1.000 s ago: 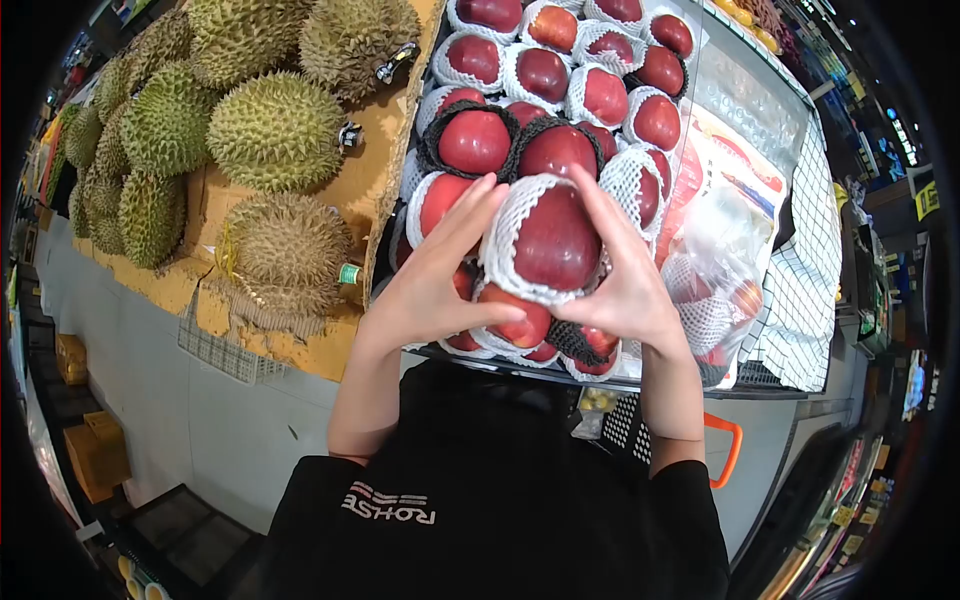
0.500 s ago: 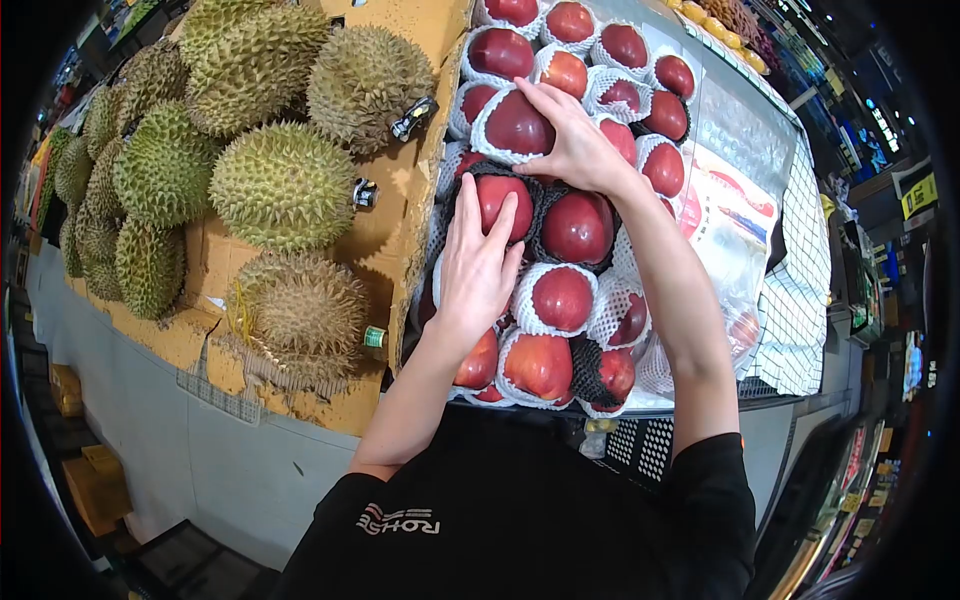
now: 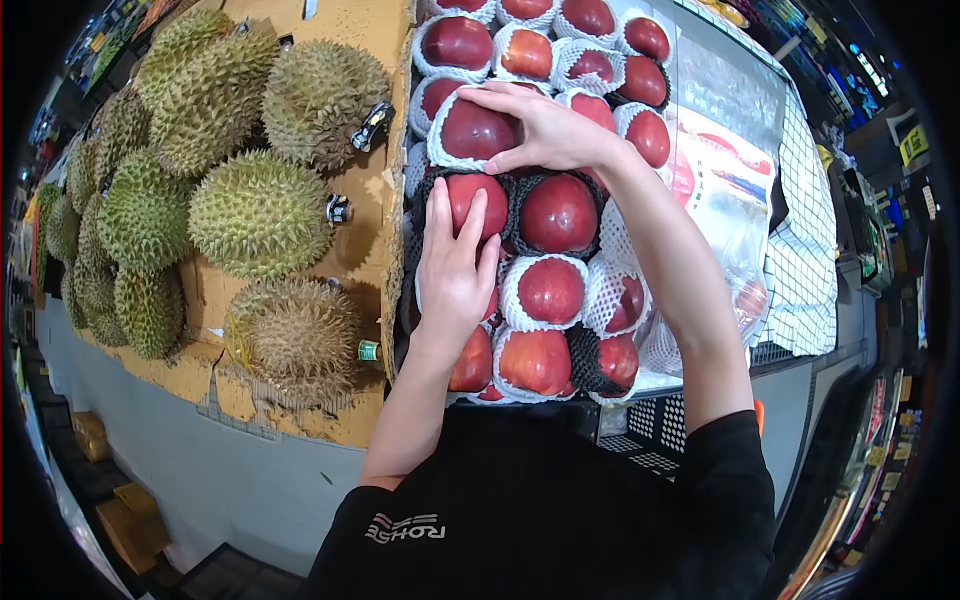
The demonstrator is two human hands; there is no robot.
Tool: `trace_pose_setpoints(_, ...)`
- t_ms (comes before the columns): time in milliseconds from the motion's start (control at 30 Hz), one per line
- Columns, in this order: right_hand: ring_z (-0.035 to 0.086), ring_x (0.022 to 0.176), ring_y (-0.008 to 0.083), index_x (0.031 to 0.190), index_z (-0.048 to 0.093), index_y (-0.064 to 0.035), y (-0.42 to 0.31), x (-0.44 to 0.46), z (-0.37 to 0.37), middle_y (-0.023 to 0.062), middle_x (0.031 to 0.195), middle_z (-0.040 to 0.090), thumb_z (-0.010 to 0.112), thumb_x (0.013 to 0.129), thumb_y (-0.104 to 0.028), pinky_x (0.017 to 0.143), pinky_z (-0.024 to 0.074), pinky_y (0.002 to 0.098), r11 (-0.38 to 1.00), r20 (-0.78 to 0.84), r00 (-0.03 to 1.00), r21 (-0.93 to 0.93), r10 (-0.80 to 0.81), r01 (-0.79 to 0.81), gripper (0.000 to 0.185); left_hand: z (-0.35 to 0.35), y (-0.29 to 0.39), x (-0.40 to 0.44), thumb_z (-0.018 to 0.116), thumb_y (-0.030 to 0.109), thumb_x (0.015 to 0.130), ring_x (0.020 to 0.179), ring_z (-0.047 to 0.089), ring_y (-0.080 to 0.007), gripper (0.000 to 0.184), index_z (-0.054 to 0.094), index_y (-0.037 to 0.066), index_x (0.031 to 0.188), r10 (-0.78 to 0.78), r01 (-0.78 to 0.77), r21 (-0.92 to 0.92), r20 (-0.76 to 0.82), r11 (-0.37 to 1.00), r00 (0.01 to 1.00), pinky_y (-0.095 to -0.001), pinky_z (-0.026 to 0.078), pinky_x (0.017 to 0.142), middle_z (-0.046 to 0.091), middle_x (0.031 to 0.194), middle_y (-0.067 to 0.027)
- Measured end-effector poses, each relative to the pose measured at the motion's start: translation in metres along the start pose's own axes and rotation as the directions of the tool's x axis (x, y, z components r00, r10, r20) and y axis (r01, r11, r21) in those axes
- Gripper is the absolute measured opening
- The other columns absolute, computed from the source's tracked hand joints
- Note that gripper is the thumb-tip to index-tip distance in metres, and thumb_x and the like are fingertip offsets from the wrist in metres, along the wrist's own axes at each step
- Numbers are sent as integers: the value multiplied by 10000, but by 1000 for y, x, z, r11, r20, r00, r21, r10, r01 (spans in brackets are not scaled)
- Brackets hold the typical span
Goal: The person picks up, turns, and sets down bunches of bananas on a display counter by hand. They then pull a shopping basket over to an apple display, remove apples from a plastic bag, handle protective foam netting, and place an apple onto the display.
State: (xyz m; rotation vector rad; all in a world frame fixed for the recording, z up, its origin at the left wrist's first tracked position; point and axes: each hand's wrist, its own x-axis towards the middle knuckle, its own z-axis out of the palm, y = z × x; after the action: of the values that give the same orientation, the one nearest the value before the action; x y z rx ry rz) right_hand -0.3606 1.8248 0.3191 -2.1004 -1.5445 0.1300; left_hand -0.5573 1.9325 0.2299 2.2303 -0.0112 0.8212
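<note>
My left hand lies over a red apple in a black foam net, its fingers spread down both sides of the fruit. Just beyond it, my right hand curves round a dark red apple in a white foam net, thumb at the near side and fingers over the top. That apple sits among the others in the rows. Beside my hands is another large apple in a black net. The undersides of both held apples are hidden.
Several durians lie on worn cardboard at left. More netted apples fill the stand near my body. Right of them are clear plastic packaging and a white checked cloth. A black crate stands below.
The view has shifted, so the stand appears further left and the durians lower. Both hands stay on the same two apples, with little visible movement against them.
</note>
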Motion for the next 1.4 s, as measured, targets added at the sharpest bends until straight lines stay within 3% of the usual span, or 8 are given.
trace_pose_setpoints(133,325,1392,374,1503,311,-155,8,-9,7,259,1489,324,801,728,-251,1133,301,394,999,-42,999,47,-3,5,922,0,4,0,650,119,885,1362,352,-426,540,474,57,1392,-12,10,55,37,998,999,-443,321,1098,274,1505,-289)
trace_pose_setpoints(267,248,1415,401,1505,295,-141,-12,-19,19,220,1502,316,770,738,-347,1110,241,614,979,-146,985,-171,89,-114,926,2,7,0,673,129,866,1390,297,-434,558,486,64,1387,-67,61,75,73,995,995,-458,293,1118,265,1509,-294)
trace_pose_setpoints(633,569,1179,332,1273,582,-28,-111,-186,13,178,1294,584,690,857,-285,1018,442,412,989,-560,821,145,109,-33,502,-2,18,-4,641,168,913,1425,267,-371,504,502,77,1389,-64,57,126,52,990,997,-464,234,1144,304,1520,-245)
trace_pose_setpoints(733,687,950,242,1214,619,-9,-125,-250,13,122,1110,688,754,795,-97,805,544,307,961,-738,636,277,225,-19,449,-1,55,-12,627,114,915,1378,361,-336,457,526,13,1349,-80,80,7,-12,997,997,-438,281,1125,369,1499,-204)
trace_pose_setpoints(867,680,955,193,1183,629,44,-121,-328,11,152,1043,702,649,839,56,856,526,295,875,-779,430,480,457,-62,345,31,124,-33,536,-34,915,1327,434,-311,379,505,-116,1283,-52,65,-267,57,961,997,-409,353,1084,442,1432,-226)
trace_pose_setpoints(1100,649,1035,271,1135,651,34,-52,-434,1,195,1088,678,673,860,-59,919,483,342,768,-876,5,420,482,-484,291,127,214,-16,509,-30,928,1270,511,-304,315,588,-71,1230,310,-217,-327,264,920,913,-391,390,1060,530,1358,-220)
trace_pose_setpoints(1333,579,1143,362,1192,593,73,-5,-482,2,244,1207,609,646,886,-121,990,437,397,666,-789,41,487,613,-565,367,236,283,55,507,15,944,1174,594,-293,318,583,-37,1248,403,-307,-330,280,893,871,-353,450,986,593,1275,-219)
trace_pose_setpoints(1400,555,1147,387,1207,573,84,-3,-485,0,248,1213,591,654,877,-121,991,430,411,686,-768,126,470,628,-555,397,268,274,77,477,51,953,1082,639,-297,353,552,-28,1290,262,-113,-349,416,930,871,-366,484,921,618,1208,-242)
